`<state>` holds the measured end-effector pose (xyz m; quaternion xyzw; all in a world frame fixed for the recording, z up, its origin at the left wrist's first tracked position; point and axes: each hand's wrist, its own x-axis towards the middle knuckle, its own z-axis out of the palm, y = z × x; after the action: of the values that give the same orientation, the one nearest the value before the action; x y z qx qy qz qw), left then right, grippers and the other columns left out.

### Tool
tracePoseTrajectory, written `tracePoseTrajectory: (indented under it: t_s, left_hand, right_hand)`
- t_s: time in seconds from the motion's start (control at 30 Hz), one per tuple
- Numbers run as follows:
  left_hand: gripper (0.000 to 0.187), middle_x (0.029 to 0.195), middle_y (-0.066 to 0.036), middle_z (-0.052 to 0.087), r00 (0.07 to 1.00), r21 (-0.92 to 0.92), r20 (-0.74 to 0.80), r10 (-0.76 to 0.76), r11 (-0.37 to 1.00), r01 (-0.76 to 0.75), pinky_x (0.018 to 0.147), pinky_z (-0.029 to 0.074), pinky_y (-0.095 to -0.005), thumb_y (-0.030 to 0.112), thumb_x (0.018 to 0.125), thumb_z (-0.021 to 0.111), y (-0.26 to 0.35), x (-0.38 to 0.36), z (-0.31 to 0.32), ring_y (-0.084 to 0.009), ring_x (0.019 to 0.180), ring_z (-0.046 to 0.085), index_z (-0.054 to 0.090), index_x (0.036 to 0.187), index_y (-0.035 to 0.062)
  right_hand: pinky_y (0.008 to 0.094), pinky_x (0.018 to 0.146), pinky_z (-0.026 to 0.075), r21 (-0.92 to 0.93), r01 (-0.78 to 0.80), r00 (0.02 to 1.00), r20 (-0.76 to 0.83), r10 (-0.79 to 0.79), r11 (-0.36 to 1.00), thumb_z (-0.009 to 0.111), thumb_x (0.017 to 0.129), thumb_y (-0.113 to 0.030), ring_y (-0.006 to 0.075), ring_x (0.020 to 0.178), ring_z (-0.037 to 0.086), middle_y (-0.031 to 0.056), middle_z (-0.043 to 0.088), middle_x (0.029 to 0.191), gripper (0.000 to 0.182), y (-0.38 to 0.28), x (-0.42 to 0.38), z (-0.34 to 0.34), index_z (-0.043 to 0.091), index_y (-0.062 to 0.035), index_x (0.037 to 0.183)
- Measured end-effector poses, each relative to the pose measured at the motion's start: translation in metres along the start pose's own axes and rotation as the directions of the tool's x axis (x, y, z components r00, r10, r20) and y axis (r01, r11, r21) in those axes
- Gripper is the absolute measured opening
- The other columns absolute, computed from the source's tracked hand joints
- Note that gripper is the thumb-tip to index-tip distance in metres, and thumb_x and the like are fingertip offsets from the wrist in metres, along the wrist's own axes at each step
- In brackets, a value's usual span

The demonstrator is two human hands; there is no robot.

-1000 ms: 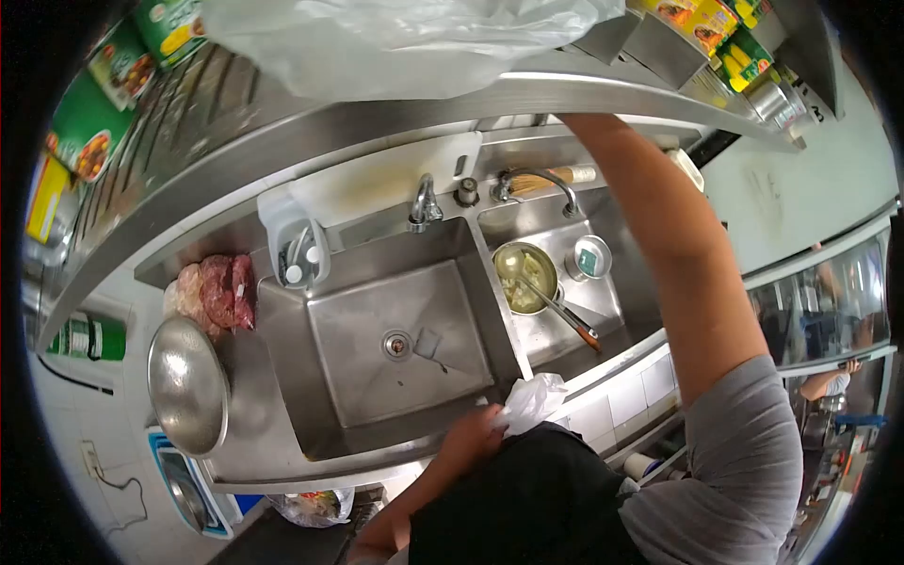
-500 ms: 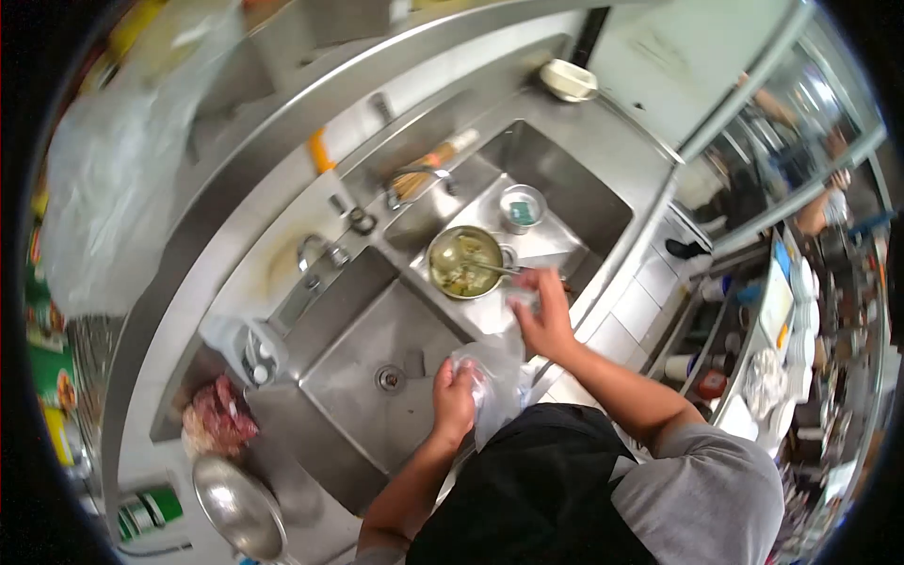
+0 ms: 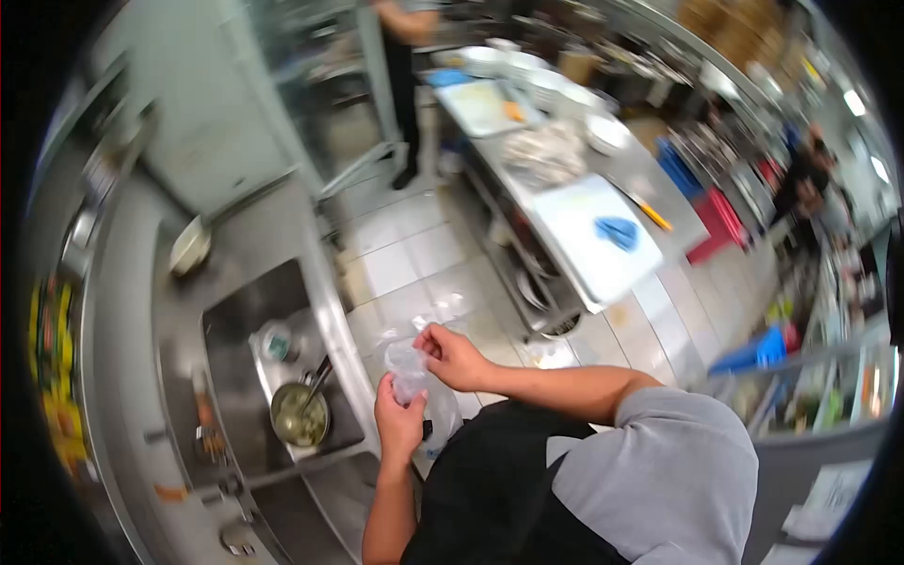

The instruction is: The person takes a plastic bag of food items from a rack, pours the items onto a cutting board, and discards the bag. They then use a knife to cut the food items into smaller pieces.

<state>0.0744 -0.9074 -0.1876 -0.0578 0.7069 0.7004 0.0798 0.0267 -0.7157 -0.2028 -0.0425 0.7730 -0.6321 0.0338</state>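
Between my two hands, in front of my black apron, I hold a clear plastic bag (image 3: 408,365) by its upper part; its lower part hangs down beside the apron. My left hand (image 3: 399,420) grips the bag from below, thumb on top. The fingers of my right hand (image 3: 452,358) pinch its other side, higher up. To the left, on the sink's ledge, is a metal pot (image 3: 300,415) of pale greenish food in liquid, with a ladle (image 3: 320,373) leaning in it. Beside it stands a small round container (image 3: 277,342) with something green inside.
A steel sink (image 3: 235,330) runs along the left, with a pale bowl (image 3: 190,247) on its far corner. Across the tiled floor (image 3: 405,254) stands a worktable with a white cutting board (image 3: 584,254), a blue cloth (image 3: 617,233) and a yellow-handled knife (image 3: 654,215). Other people stand farther back.
My view has swung right from the sink toward the worktable. Both hands have come closer together on the plastic bag, and my right hand has moved away from beside the pot.
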Motion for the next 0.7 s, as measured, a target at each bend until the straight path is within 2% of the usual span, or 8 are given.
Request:
tracePoseTrajectory:
  t_s: [0.03,0.23,0.43,0.47,0.57,0.6,0.63,0.7]
  left_hand:
    - [0.052,0.121,-0.017,0.075,0.995,0.314,0.098,0.035,0.947,-0.064,0.099,0.057,-0.0409,0.006,0.093,0.08,0.011,0.004,0.021,-0.026,0.112,0.072,0.061,0.141,-0.0045]
    - [0.037,0.109,-0.016,0.076,0.914,0.491,0.303,0.271,0.777,-0.393,0.091,0.058,-0.0389,0.011,0.096,0.081,0.039,0.009,0.167,-0.0246,0.099,0.072,0.07,0.13,-0.0007]
    - [0.036,0.116,-0.007,0.073,0.657,0.188,0.753,-0.002,0.959,-0.213,0.095,0.057,-0.0335,0.006,0.103,0.071,-0.006,0.0,0.31,-0.0173,0.104,0.069,0.067,0.139,0.0041]
    - [0.04,0.118,-0.006,0.073,0.581,0.194,0.792,-0.19,0.979,0.055,0.096,0.056,-0.0337,0.008,0.103,0.073,-0.009,-0.019,0.332,-0.0165,0.105,0.068,0.065,0.141,0.0039]
    - [0.042,0.119,-0.007,0.073,0.356,0.256,0.865,-0.354,0.921,0.294,0.098,0.056,-0.0352,0.007,0.103,0.073,-0.01,-0.053,0.378,-0.017,0.109,0.069,0.062,0.143,0.0041]
    - [0.04,0.119,-0.008,0.075,0.261,0.274,0.902,-0.343,0.924,0.267,0.099,0.057,-0.0366,0.006,0.103,0.071,-0.006,-0.056,0.391,-0.0182,0.111,0.07,0.061,0.141,0.0045]
    - [0.04,0.119,-0.008,0.075,0.249,0.272,0.909,-0.334,0.929,0.251,0.099,0.057,-0.0366,0.006,0.103,0.071,0.009,-0.06,0.402,-0.0182,0.111,0.07,0.061,0.141,0.0045]
    - [0.034,0.118,-0.008,0.076,0.241,0.202,0.958,-0.156,0.963,-0.18,0.098,0.057,-0.0385,0.006,0.102,0.073,0.038,-0.065,0.413,-0.0182,0.114,0.07,0.061,0.134,0.0054]
  right_hand:
    - [0.0341,0.086,0.056,0.022,-0.027,0.998,-0.06,0.028,0.999,0.065,0.096,0.007,0.018,0.092,0.066,0.0073,0.067,0.104,0.029,-0.004,-0.007,-0.033,0.063,-0.0007,0.124]
    - [0.0382,0.075,0.055,0.0,0.003,0.904,-0.428,-0.002,1.0,0.074,0.097,-0.002,0.0186,0.083,0.066,0.0082,0.066,0.088,0.029,0.015,-0.133,-0.206,0.065,-0.0046,0.125]
    - [0.0478,0.09,0.059,-0.498,-0.427,0.832,-0.543,0.112,0.755,0.076,0.092,-0.009,0.0422,0.104,0.07,0.0234,0.072,0.114,0.046,0.07,-0.282,-0.288,0.063,-0.0048,0.136]
    - [0.0478,0.09,0.059,-0.487,-0.449,0.811,-0.574,0.112,0.75,0.076,0.092,-0.009,0.0422,0.104,0.07,0.0234,0.072,0.114,0.046,0.089,-0.303,-0.297,0.063,-0.0048,0.136]
    - [0.0507,0.092,0.061,-0.295,-0.424,0.698,-0.709,0.101,0.857,0.066,0.096,-0.003,0.0416,0.106,0.072,0.0216,0.073,0.12,0.04,0.132,-0.345,-0.32,0.062,-0.0049,0.136]
    - [0.0535,0.091,0.061,0.441,-0.217,0.453,-0.744,0.49,0.871,0.062,0.098,-0.001,0.0385,0.106,0.072,0.0189,0.073,0.118,0.036,0.125,-0.349,-0.325,0.063,-0.0038,0.134]
    - [0.0562,0.089,0.061,0.888,0.204,0.346,-0.459,0.818,0.412,0.058,0.101,0.002,0.0354,0.107,0.073,0.0162,0.073,0.116,0.032,0.119,-0.353,-0.335,0.063,-0.0026,0.133]
    - [0.0574,0.091,0.063,0.904,0.373,0.449,-0.375,0.811,0.212,0.052,0.102,0.007,0.0327,0.111,0.074,0.0153,0.074,0.121,0.032,0.114,-0.364,-0.358,0.066,-0.004,0.129]
